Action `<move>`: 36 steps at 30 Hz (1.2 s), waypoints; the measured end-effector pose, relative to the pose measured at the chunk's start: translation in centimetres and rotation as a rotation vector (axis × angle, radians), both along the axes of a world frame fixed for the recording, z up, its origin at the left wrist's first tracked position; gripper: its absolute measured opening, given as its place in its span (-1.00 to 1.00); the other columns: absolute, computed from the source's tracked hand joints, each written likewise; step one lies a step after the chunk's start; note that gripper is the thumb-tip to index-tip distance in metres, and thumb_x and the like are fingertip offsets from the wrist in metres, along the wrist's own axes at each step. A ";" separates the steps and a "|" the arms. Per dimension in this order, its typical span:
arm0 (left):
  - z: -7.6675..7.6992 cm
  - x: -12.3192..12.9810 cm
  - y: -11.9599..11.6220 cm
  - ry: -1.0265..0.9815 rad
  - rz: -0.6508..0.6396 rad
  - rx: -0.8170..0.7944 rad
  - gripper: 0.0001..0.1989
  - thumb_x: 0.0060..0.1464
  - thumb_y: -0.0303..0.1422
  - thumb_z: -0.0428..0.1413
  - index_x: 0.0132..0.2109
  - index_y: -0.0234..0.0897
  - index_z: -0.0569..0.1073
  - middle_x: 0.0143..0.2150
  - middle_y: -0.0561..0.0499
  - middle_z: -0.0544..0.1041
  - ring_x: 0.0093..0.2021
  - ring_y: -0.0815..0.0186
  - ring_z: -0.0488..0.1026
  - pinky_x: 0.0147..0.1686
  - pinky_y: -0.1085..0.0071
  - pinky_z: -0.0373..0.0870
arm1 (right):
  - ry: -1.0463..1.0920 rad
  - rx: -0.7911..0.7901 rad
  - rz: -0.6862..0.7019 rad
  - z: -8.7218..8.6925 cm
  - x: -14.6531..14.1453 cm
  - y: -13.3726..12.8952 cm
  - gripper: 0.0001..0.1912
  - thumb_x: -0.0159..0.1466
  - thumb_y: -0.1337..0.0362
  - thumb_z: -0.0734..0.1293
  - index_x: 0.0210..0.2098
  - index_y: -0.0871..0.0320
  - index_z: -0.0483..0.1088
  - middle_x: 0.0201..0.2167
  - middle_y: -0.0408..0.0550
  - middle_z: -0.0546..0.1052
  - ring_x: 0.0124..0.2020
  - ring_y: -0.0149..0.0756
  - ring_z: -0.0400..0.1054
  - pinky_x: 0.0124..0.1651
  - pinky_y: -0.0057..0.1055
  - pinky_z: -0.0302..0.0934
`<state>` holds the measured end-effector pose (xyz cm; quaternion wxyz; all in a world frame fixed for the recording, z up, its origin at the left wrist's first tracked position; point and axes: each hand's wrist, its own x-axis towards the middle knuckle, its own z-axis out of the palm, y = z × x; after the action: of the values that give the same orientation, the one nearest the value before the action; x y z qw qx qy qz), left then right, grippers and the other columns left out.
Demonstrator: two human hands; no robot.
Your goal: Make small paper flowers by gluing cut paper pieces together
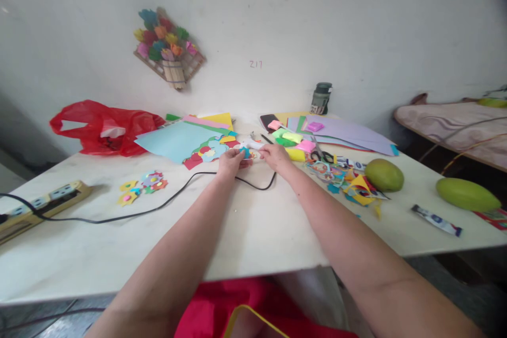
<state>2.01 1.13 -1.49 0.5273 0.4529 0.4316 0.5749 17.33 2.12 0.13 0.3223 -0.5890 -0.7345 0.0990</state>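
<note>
My left hand [233,162] is closed, pinching a small blue paper flower [244,152] between thumb and fingers. Close beside it, my right hand [275,157] is wrapped round a white glue gun [254,144], its nozzle end pointing toward the blue flower. A black cord [180,194] runs up to my right hand from the left. Cut-out paper pieces [206,152] in red, cream, blue and green lie just beyond my left hand. Several finished-looking paper flowers [144,185] with round coloured centres lie further left on the table. Small details between my hands are blurred.
A power strip [47,206] and red plastic bag [103,129] lie left. Coloured sheets [344,132], soft clay packs [292,137], scissors [322,157], paper scraps [358,187], a green mango-like fruit [384,174], a glue tube [437,220] and a bottle [321,99] stand right.
</note>
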 end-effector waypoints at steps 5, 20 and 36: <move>-0.1 0.0 0.2 -0.003 0.014 -0.003 -0.84 -0.07 -0.36 0.18 -0.41 -0.36 0.36 -0.46 -0.02 0.53 -0.51 0.37 0.50 -0.51 0.52 0.43 | -0.011 0.005 0.011 -0.5 0.1 0.5 -0.80 0.14 0.35 0.30 -0.27 0.08 0.52 -0.31 -0.07 0.56 -0.24 -0.29 0.42 -0.17 -0.40 0.23; 0.9 0.1 -0.3 -0.075 0.137 0.015 -0.85 -0.07 -0.40 0.18 -0.43 -0.39 0.35 -0.44 -0.06 0.53 -0.44 0.30 0.53 -0.30 0.33 0.51 | -0.182 -0.094 0.009 0.0 0.0 -0.1 -0.75 0.13 0.35 0.29 -0.23 0.00 0.51 -0.21 -0.12 0.55 -0.17 -0.25 0.40 -0.15 -0.41 0.23; 0.8 -0.1 0.0 -0.082 0.174 0.037 -0.88 0.00 -0.38 0.12 -0.39 -0.38 0.37 -0.50 -0.01 0.51 -0.43 0.32 0.53 -0.31 0.38 0.49 | -0.299 -0.112 0.047 0.2 -0.1 -0.5 -0.84 0.10 0.22 0.31 -0.37 0.05 0.54 -0.25 -0.07 0.55 -0.20 -0.23 0.40 -0.26 -0.46 0.20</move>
<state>1.90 1.15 -0.68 0.4839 0.3995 0.4369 0.6445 17.21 1.59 0.37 0.1736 -0.5969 -0.7811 0.0583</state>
